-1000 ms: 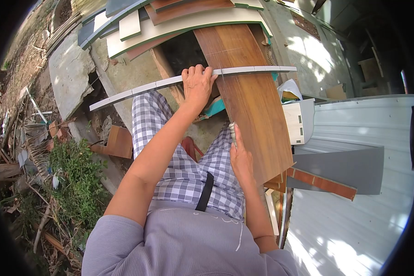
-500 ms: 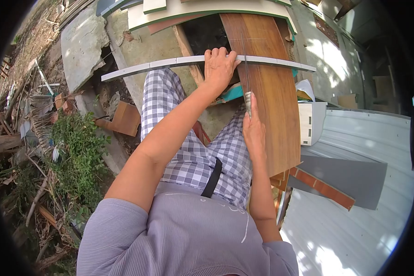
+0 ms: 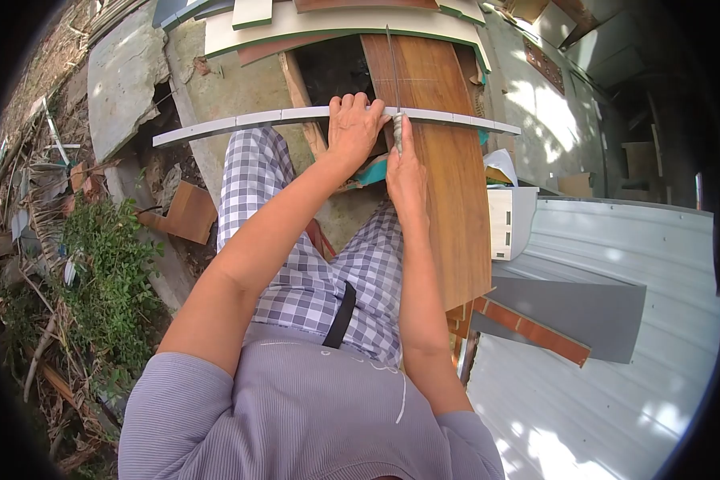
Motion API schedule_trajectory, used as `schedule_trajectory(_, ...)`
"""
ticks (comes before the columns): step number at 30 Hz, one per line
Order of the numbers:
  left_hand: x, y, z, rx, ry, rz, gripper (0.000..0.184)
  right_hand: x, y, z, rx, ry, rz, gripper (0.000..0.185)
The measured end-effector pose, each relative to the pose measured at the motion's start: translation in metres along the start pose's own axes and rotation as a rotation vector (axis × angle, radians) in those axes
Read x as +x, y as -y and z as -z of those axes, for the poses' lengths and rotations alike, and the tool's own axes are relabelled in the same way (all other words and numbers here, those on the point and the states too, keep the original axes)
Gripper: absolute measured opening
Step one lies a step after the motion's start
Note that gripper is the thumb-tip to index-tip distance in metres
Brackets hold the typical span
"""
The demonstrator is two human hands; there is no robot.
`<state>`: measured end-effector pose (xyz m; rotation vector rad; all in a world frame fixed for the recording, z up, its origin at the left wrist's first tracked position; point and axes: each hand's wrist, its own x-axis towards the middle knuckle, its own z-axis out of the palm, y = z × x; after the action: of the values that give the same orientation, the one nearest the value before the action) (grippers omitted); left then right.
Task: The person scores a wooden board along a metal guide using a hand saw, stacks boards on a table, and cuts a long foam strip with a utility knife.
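A long pale grey strip, with marks along its length, lies crosswise over a brown wood-grain board. My left hand is closed over the strip near the board's left edge, fingers on its far side. Just to the right, my right hand grips the wrapped handle of a saw. Its thin blade shows nearly edge-on and points away from me, crossing the strip close to my left fingertips. Whether the blade has cut into the strip is too fine to see.
Cream and brown panels are stacked beyond the board. Right of it stand a white box, a grey sheet and white corrugated metal. Green plants and scrap wood lie on the left, with a broken concrete slab behind.
My right hand has pushed the saw forward, away from me, so its handle is now at the strip. My left hand still holds the strip. The whole view has shifted slightly.
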<state>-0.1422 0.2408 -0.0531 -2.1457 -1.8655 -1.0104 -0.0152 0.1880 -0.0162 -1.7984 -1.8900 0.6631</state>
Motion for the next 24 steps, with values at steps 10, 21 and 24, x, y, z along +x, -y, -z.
schedule_trajectory(10,-0.002,0.000,0.003,-0.047,0.011,0.011,0.019,-0.133,-0.033,0.012,-0.046,0.068,-0.134,0.065)
schedule_trajectory(21,0.001,-0.001,0.004,-0.042,0.013,0.022,0.019,-0.014,-0.003,0.005,-0.040,0.045,-0.011,0.064)
schedule_trajectory(24,0.000,0.000,0.003,-0.039,0.004,0.012,0.019,-0.076,-0.016,0.011,-0.070,0.138,-0.153,0.065)
